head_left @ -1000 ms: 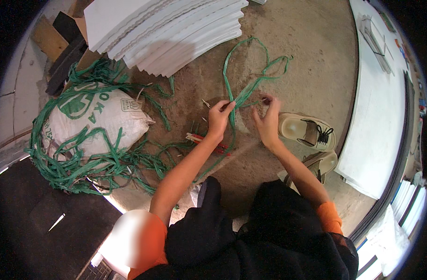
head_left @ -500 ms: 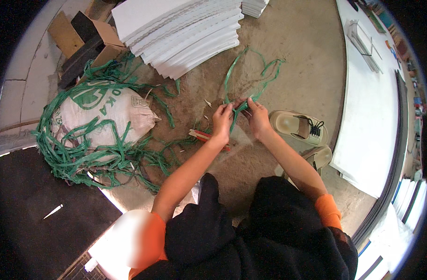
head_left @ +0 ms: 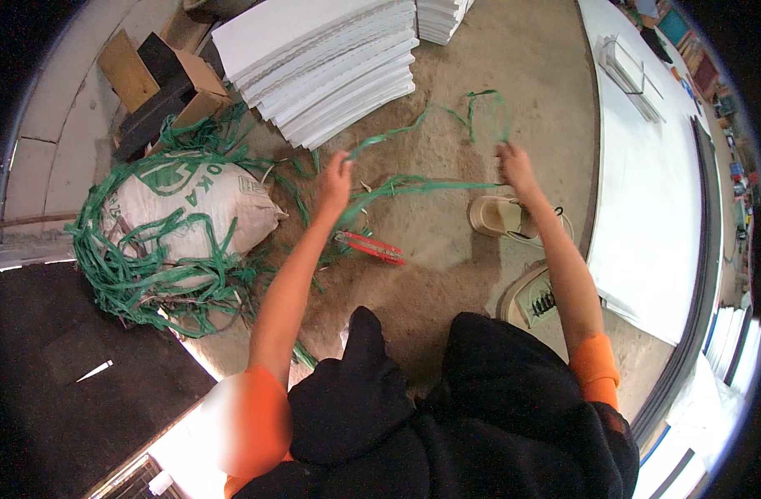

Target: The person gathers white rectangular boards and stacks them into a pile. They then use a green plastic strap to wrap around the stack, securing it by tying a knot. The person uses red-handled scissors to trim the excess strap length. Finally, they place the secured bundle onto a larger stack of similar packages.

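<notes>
Here, the left hand and the right hand, well apart, each pinch green twine; one stretch runs nearly straight between them over the floor, and a slack length loops out on the far side. To the left, tangled green strands drape a white sack. A slim red object lies nearer, between both forearms; beige shoes sit by the right forearm.

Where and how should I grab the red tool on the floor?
Probably pinch the red tool across its middle, from above and the right: it lies flat and slender on the floor, its left end near the green twine, its right end farther off.
</notes>
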A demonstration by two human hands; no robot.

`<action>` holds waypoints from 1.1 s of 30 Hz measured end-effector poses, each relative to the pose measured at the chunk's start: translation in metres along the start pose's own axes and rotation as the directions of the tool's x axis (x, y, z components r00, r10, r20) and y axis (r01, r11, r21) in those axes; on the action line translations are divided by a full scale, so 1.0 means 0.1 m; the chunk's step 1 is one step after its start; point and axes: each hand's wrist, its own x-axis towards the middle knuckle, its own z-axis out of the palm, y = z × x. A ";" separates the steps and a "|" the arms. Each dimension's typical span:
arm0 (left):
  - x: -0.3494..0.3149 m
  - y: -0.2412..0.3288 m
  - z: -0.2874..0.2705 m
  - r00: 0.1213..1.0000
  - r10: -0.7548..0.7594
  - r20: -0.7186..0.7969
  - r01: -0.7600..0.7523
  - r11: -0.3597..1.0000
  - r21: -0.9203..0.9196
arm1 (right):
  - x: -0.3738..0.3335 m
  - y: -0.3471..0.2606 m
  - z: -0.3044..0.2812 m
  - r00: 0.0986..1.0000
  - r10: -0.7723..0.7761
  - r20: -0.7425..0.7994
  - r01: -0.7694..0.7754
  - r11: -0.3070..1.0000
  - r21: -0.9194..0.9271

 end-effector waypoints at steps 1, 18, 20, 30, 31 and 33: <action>0.02 0.00 -0.11 0.996 -0.081 0.037 0.077 0.990 0.118 | 0.05 0.21 -0.27 0.984 -0.060 -0.165 0.032 0.985 -0.168; -0.45 0.53 0.47 0.921 0.006 0.389 -0.203 0.861 0.467 | -0.34 0.03 0.58 0.680 -0.675 0.287 0.670 0.412 -0.618; -0.47 0.47 0.57 0.908 0.039 0.418 -0.272 0.813 0.515 | -0.28 -0.05 0.78 0.585 -0.658 0.473 0.764 0.253 -0.593; -0.40 0.35 0.65 0.957 -0.049 0.286 0.005 0.989 0.150 | -0.04 0.03 1.00 0.667 -0.474 0.575 0.735 0.291 -0.613; -0.36 0.30 0.59 0.964 -0.058 0.259 0.024 0.991 0.133 | -0.06 0.02 0.91 0.719 -0.467 0.514 0.691 0.408 -0.596; -0.29 0.22 0.46 0.962 -0.158 0.222 0.130 0.982 0.135 | 0.00 0.03 0.68 0.791 -0.474 0.387 0.598 0.463 -0.654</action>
